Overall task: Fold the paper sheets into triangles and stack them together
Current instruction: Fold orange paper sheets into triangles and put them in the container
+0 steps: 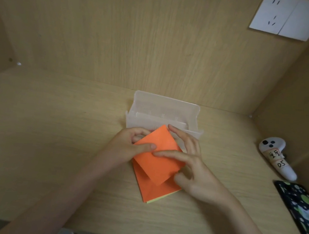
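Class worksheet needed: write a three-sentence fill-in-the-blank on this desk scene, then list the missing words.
The left hand pinches a square paper sheet coloured ____.
The white handheld controller lies to the ____ of the orange paper stack.
Under that stack's orange sheets shows a thin ____ edge.
Missing words: orange, right, yellow.

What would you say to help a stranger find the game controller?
Go to the wooden desk at its right edge, by the side wall. The controller lies just behind the dark patterned phone: white, with black buttons and handwritten labels.

Wooden desk [48, 142], panelled alcove, wall socket [288, 16]
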Demonstrator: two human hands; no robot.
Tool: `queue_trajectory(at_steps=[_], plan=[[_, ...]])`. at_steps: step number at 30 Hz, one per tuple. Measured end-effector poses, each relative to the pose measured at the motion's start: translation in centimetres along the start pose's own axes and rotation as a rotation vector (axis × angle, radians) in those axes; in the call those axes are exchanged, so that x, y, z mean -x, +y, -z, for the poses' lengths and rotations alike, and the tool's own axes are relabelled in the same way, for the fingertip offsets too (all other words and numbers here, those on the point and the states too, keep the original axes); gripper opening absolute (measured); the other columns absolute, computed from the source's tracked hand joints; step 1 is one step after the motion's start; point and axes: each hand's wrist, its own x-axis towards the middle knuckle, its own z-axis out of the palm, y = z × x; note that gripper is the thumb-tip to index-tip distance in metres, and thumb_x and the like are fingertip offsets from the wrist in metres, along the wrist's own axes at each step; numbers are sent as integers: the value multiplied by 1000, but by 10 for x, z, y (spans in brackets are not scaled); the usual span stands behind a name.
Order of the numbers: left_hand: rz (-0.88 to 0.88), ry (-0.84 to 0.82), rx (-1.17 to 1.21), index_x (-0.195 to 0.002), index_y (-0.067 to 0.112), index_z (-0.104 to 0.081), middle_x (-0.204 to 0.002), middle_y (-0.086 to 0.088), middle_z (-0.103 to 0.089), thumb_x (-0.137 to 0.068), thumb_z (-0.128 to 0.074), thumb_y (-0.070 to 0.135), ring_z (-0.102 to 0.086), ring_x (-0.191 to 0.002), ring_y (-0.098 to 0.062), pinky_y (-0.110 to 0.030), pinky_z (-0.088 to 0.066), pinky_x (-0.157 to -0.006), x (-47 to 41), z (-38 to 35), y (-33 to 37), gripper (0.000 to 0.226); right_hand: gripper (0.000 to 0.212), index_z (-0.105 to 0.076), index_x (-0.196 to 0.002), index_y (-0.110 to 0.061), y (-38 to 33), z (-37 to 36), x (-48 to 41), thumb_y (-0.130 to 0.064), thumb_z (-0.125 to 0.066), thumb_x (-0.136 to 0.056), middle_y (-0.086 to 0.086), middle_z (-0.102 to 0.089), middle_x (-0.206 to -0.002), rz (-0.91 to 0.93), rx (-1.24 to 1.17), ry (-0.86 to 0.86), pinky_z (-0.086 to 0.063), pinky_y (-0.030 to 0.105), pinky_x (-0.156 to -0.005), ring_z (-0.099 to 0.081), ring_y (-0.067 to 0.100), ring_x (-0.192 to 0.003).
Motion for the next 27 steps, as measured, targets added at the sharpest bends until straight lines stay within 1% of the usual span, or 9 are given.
queue_trajectory(at_steps=[3, 6, 10, 12, 14, 18, 23, 25, 27], plan=[[15, -6, 20, -87, 14, -65, -67, 5, -72, -79, -68, 0, -66, -62, -4, -16, -52, -57, 0, 1, 1, 17, 53, -65, -115, -34, 8, -5, 1, -6, -64, -70, -6, -21, -152, 29, 94, 65, -6, 11, -110, -12, 8, -140], [20, -32, 29, -88, 12, -64, -66, 4, -72, -80, -67, -2, -66, -61, -4, -15, -52, -59, 3, 0, 3, 17, 41, -69, -110, -34, 11, -6, 1, -17, -73, -73, -10, -26, -151, 14, 62, 95, -9, 10, -109, -17, 9, -138], [47, -63, 74, -90, 10, -62, -62, 5, -70, -82, -63, -4, -66, -57, -5, -18, -52, -48, 7, -1, 5, 16, 28, -71, -103, -38, 12, -8, -2, -34, -69, -75, -25, -37, -142, -58, -70, 121, -14, 14, -110, -25, 5, -133], [64, -87, 99, -92, 8, -61, -62, 5, -70, -84, -60, -2, -68, -58, -7, -20, -55, -48, 9, -3, 8, 13, 19, -74, -94, -38, 12, -11, -3, -44, -63, -79, -24, -47, -135, -95, -146, 157, -21, 18, -109, -32, 5, -131], [73, -111, 140, -91, 9, -61, -66, 3, -72, -87, -56, 3, -71, -63, -10, -20, -56, -52, 11, -5, 11, 8, 10, -75, -86, -36, 10, -15, -5, -38, -66, -81, -19, -59, -122, -142, -285, 214, -32, 23, -104, -45, 6, -123], [109, -140, 213, -93, 10, -60, -72, 0, -73, -95, -44, 10, -72, -68, -14, -21, -58, -56, 15, -8, 14, 16, 3, -74, -76, -13, 7, -18, -8, -15, -76, -74, 0, -72, -98, -241, -601, 350, -45, 28, -85, -65, 13, -95], [132, -103, 269, -99, 11, -61, -82, -3, -72, -98, -39, 20, -72, -70, -18, -25, -59, -59, 21, -11, 17, 24, 10, -71, -69, -20, 6, -19, -11, -22, -79, -64, -1, -67, -68, -345, -718, 389, -44, 22, -57, -54, 12, -55], [128, -64, 280, -101, 10, -63, -83, -4, -73, -95, -43, 28, -73, -71, -20, -26, -59, -58, 22, -12, 18, 27, 9, -71, -69, -20, 6, -19, -12, -21, -77, -63, -1, -68, -70, -345, -766, 389, -43, 21, -52, -52, 14, -55], [110, -47, 257, -96, 12, -65, -81, -3, -73, -89, -54, 25, -73, -71, -19, -26, -59, -57, 23, -13, 18, 19, 12, -71, -72, -19, 7, -21, -12, -17, -79, -64, 0, -69, -74, -341, -796, 386, -44, 21, -51, -54, 17, -59]])
